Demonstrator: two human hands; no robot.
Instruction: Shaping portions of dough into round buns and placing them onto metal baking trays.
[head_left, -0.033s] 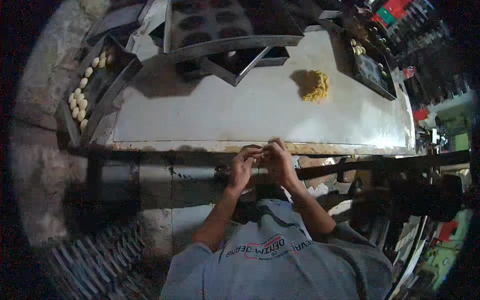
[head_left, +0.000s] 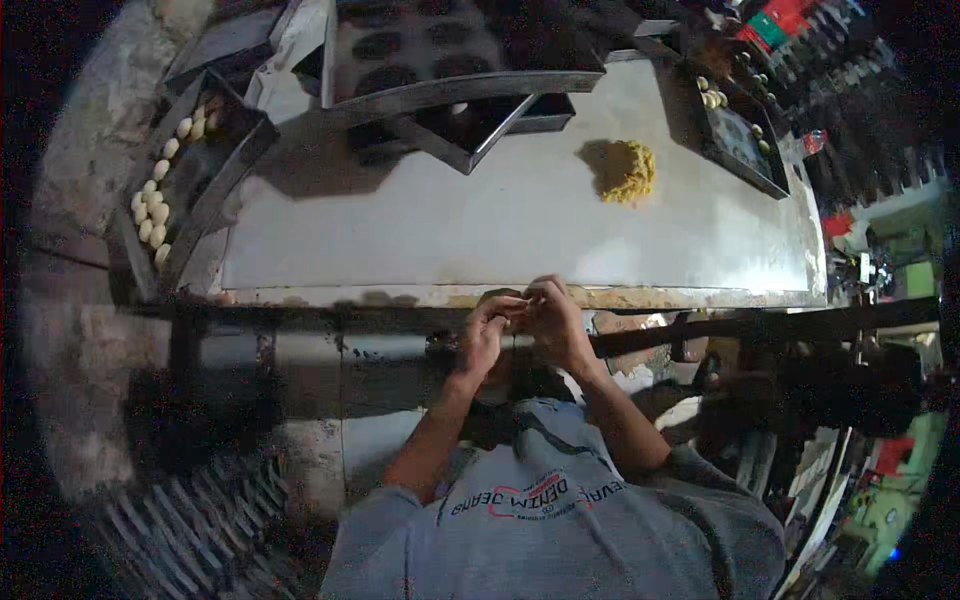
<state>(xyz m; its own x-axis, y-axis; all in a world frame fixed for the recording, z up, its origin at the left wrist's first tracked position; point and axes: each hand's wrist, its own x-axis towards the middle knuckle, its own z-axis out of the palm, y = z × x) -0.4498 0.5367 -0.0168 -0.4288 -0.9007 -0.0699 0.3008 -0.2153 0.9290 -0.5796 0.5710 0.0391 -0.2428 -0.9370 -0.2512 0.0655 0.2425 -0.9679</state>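
Above the near edge of the pale worktop, my left hand and my right hand meet with curled fingers. Their fingertips pinch together around something small, with a hint of yellow at the left thumb. The fingers cover most of it, so its kind cannot be made out. Farther off, to the right of my hands, a crumbly yellow heap lies on the worktop.
At the left stands a dark metal tray with several pale dough balls. A large dark tray overhangs smaller trays at the back. Another tray with pale balls sits at the right edge.
The whole view has shifted very slightly. My hands remain together in nearly the same pose, and nothing on the worktop has visibly moved.
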